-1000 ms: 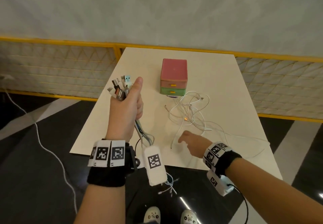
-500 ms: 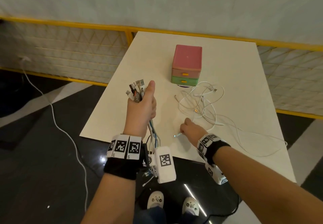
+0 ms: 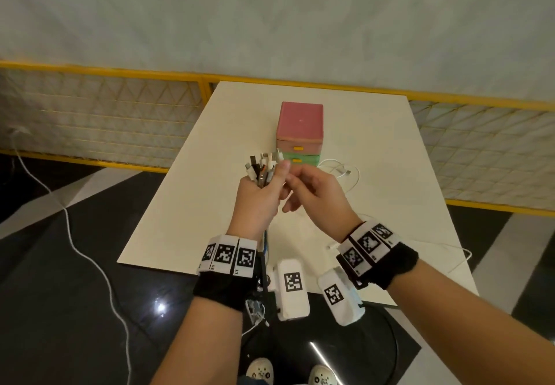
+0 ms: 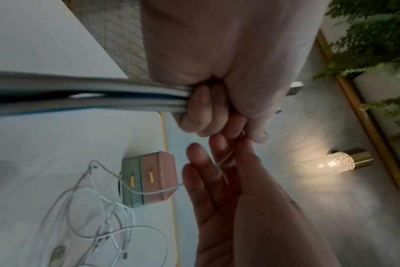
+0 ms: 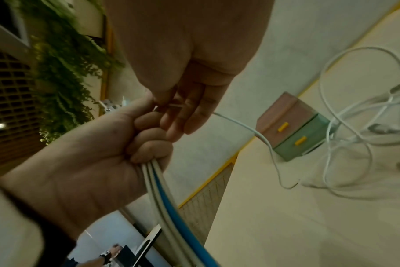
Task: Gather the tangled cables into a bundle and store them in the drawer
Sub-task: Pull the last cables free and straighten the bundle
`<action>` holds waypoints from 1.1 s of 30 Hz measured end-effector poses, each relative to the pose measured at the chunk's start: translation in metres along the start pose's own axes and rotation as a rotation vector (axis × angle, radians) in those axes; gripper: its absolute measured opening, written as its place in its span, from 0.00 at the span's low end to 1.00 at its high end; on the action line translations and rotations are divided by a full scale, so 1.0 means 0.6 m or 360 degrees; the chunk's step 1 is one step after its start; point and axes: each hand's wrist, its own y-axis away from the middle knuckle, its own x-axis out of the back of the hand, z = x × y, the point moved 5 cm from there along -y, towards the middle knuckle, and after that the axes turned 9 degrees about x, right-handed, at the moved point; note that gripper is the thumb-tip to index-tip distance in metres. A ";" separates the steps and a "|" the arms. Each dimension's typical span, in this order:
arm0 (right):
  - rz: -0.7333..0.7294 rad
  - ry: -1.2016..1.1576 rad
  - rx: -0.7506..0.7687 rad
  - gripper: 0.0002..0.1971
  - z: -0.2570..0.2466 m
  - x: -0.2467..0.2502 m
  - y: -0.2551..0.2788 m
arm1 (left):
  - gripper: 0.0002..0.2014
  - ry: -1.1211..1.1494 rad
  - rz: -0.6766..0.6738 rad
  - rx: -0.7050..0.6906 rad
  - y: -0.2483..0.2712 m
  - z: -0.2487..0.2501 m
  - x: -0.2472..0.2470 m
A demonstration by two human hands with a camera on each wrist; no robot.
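Observation:
My left hand is raised over the white table and grips a bundle of cables, plugs sticking up above the fist. The bundle's grey and blue cords hang down past the wrist. My right hand is pressed against the left thumb and pinches the end of a white cable, which trails down to a loose white tangle on the table. Behind the hands stands a small drawer box, pink above green, both yellow-handled drawers shut.
A yellow-framed mesh fence runs behind and beside the table. A white cord lies on the dark floor at left. The table's near edge is just below my wrists. A lit wall lamp and green plants show in the wrist views.
My right hand has left the table, carrying a white cable end up to the left hand. The left hand with its bundle has shifted toward the middle, in front of the drawer box.

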 end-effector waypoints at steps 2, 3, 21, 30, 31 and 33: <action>-0.0075 0.0109 -0.0010 0.06 0.001 0.007 0.004 | 0.17 0.0043 0.0054 -0.0133 -0.002 0.014 0.006; -0.0112 0.0178 -0.0030 0.06 0.003 0.011 0.006 | 0.17 0.0093 0.0062 -0.0183 -0.004 0.021 0.011; -0.0543 0.1045 -0.0125 0.13 0.089 0.142 -0.036 | 0.10 0.0723 0.0028 -0.0580 0.019 0.145 0.099; -0.0471 0.1332 0.0757 0.09 -0.086 0.102 -0.111 | 0.19 -0.0071 -0.0077 -0.0290 0.018 0.120 0.032; -0.0501 0.1358 0.0851 0.09 -0.103 0.091 -0.112 | 0.16 -0.0196 -0.0115 -0.0298 0.019 0.116 0.018; -0.0580 0.1435 0.1022 0.13 -0.129 0.075 -0.112 | 0.18 -0.0393 -0.0177 -0.0332 0.023 0.109 -0.006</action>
